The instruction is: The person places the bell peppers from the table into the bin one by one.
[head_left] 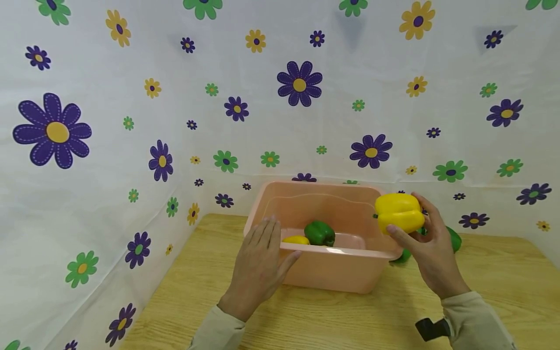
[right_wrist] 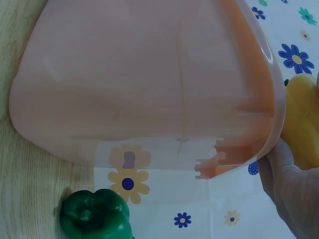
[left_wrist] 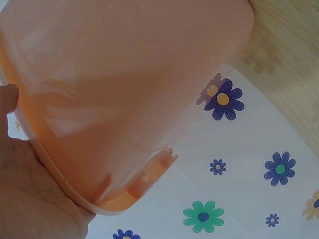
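My right hand grips a yellow bell pepper between thumb and fingers, above the right end of a pink plastic bin. The same yellow pepper shows beside the bin's rim in the right wrist view. With its fingers straight, my left hand rests on the bin's front rim near the left corner; the left wrist view shows its palm against the rim. Inside the bin lie a green bell pepper and a yellow pepper, the latter partly hidden by the front wall.
To the right of the bin, green peppers sit on the wooden table, partly behind my right hand. One green pepper shows close to the bin in the right wrist view. A flower-patterned sheet hangs behind and at the left.
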`<state>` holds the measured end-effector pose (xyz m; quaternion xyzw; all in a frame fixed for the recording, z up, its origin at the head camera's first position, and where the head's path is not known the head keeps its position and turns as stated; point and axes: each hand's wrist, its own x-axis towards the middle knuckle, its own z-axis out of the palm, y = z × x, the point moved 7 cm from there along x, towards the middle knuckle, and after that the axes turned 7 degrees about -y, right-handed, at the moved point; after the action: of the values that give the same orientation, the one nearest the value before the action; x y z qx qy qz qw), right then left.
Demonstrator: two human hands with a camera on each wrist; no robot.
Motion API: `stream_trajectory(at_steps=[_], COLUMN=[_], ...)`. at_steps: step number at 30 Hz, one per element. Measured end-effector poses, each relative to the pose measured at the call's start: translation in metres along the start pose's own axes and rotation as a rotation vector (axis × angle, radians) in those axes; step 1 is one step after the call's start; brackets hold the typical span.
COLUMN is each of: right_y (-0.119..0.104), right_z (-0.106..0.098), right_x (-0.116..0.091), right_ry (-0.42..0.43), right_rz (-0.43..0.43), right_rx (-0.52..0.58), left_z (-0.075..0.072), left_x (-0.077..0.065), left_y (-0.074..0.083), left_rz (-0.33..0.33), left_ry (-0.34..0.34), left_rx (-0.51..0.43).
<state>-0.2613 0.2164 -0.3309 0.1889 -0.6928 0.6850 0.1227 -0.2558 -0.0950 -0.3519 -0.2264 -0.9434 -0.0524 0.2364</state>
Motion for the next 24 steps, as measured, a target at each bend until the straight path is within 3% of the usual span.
stream_trajectory(at_steps=[24], right_y=[-0.0019], right_z=[0.0038], right_x=[0.0011], right_ry=[-0.033], right_rz=[0.015], right_rx=[-0.029], left_z=[-0.0007], left_x=[-0.0001], left_y=[0.0003], left_rz=[0.0], left_ry=[0.001], left_rx=[-0.001])
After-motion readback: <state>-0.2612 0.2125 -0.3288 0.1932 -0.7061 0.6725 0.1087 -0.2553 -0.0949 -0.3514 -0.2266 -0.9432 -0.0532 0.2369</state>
